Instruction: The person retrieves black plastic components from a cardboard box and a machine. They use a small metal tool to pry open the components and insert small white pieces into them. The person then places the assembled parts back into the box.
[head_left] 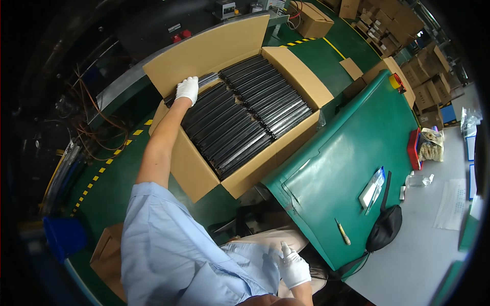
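My left hand (187, 91), in a white glove, reaches to the far left corner of an open cardboard carton (301, 127). Its fingers are curled over a black strip (206, 79) that shows on both sides of the hand. Long black strips (224, 127) fill the carton in two rows, packed side by side. My right hand (295, 268), also gloved in white, is low in front of my body, near my lap. One of its digits points up and away from the rest, and nothing shows in it.
Right of the carton stands a table with a green cover (326, 178). On it lie a small pointed tool (343, 232), a clear plastic packet (372, 191) and a black pouch (385, 228). Machinery (153, 35) is behind the carton; a blue bin (64, 237) stands at left.
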Tool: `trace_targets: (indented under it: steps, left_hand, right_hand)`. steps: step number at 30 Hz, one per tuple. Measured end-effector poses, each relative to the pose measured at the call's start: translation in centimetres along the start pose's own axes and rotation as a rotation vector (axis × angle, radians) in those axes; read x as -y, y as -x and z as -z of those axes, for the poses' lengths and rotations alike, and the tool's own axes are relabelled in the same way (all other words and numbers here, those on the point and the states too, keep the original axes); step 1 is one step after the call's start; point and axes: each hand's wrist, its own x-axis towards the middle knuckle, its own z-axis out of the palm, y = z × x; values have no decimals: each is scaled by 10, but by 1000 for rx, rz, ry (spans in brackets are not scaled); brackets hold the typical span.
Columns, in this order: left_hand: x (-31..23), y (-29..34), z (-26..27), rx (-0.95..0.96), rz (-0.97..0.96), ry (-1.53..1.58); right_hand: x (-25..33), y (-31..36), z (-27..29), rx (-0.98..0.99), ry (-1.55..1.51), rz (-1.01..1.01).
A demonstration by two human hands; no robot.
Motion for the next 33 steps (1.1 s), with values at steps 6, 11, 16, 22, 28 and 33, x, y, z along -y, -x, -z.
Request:
trace_targets:
  steps: [6,11,16,22,28,33]
  left_hand:
    - [-6,-18,-25,72,50,93]
    - [2,-26,-45,102,147,236]
    - [-8,-30,-46,181,227,393]
    - [4,-21,-52,169,174,316]
    - [-23,13,-56,41,166,377]
    - [-34,21,-47,56,191,271]
  right_hand:
    - [3,-5,-4,50,-16,-11]
    - [4,-9,-1,87,-24,-34]
    - [7,-10,1,135,-44,-70]
    - [2,-11,-2,142,-27,-35]
    - [0,-12,-9,145,-24,-56]
    - [3,-11,-3,152,-5,-48]
